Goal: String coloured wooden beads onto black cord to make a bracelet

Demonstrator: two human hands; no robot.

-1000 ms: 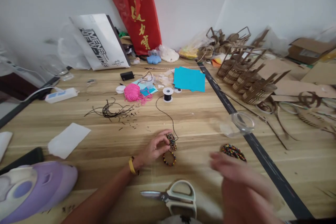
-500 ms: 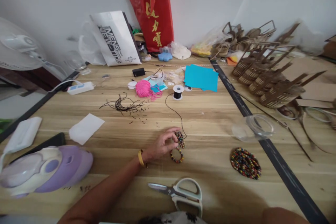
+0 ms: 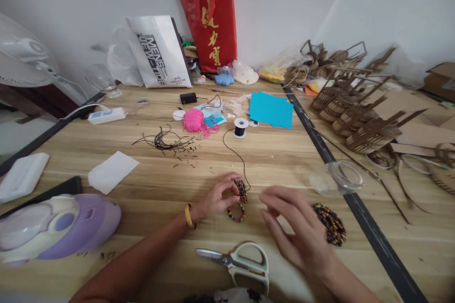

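Observation:
My left hand (image 3: 218, 197), with a yellow band at the wrist, pinches a strand of small multicoloured beads (image 3: 241, 191) between thumb and fingers. Part of the strand hangs as a loop (image 3: 236, 217) below the fingertips. A thin black cord (image 3: 237, 153) runs from the beads back to a white spool (image 3: 241, 128) wound with black. To the right, my right hand (image 3: 293, 227) hovers over the table, slightly blurred, fingers apart and holding nothing visible. Just beyond it lies a coiled pile of beaded strands (image 3: 330, 225), partly hidden by that hand. Scissors (image 3: 238, 261) with pale handles lie in front.
Pink yarn (image 3: 194, 120), black cord scraps (image 3: 167, 141) and blue sheets (image 3: 271, 110) lie farther back. A purple and cream appliance (image 3: 67, 227) stands at left. Woven baskets (image 3: 373, 132) and a clear plastic ring (image 3: 344, 176) are at right. A red bag (image 3: 213, 28) leans against the wall.
My right hand left the view at the lower right, then came back in towards the beads in my left hand. My left hand keeps its pinch. The view has shifted.

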